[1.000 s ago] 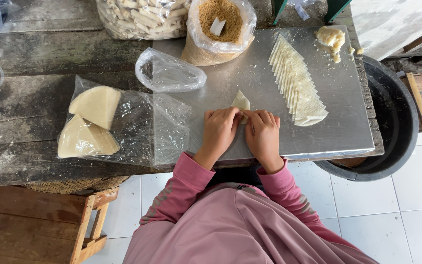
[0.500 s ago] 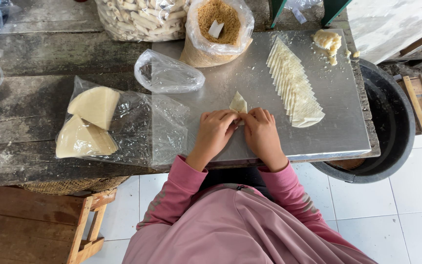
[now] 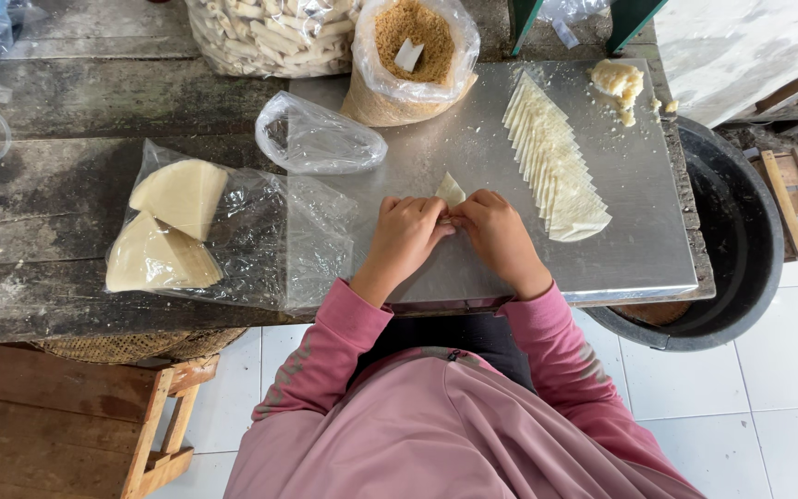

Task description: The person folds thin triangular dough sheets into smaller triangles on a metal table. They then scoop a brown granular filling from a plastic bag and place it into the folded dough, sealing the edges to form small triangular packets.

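My left hand point(image 3: 407, 233) and my right hand point(image 3: 497, 231) meet on a metal sheet point(image 3: 473, 157), both pinching a small pale wrapper point(image 3: 450, 190) whose far corner sticks out beyond the fingers. What lies under the fingers is hidden. Just right of my right hand runs a fanned row of pale wrappers point(image 3: 551, 164). A lump of pale dough point(image 3: 618, 83) sits at the sheet's far right corner. Pink sleeves cover both arms.
A bag of brown crumbs point(image 3: 413, 55) and a bag of pale rolls point(image 3: 274, 32) stand at the back. An empty clear bag point(image 3: 316, 139) lies left of the hands. Wedge-shaped wrapper stacks point(image 3: 173, 226) rest on plastic. A black tub point(image 3: 741, 249) stands right; a wooden stool point(image 3: 163, 425) below left.
Both hands have stayed together on the wrapper, working it with small finger movements; its far corner still shows. Nothing else on the table has moved.
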